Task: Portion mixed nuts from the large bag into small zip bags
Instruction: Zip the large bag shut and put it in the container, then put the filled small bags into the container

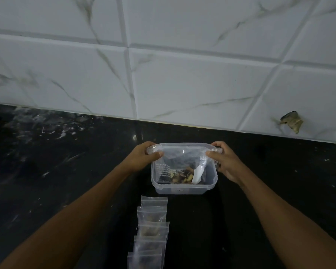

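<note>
A black speckled stone bench (66, 162) meets a white marble-tiled wall (182, 74). On it stands a clear rectangular plastic tub (182, 188), in which sits the large clear nut bag (179, 162). The left hand (144, 156) and right hand (224, 162) each pinch the bag's top corners. A row of small clear zip bags (151, 230) lies nearer.

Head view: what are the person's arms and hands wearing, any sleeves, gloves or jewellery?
Nothing worn shows. The left hand and right hand are bare, without gloves or visible rings; both forearms are bare to the frame's bottom edge, with no sleeve, watch or bracelet in view.
</note>
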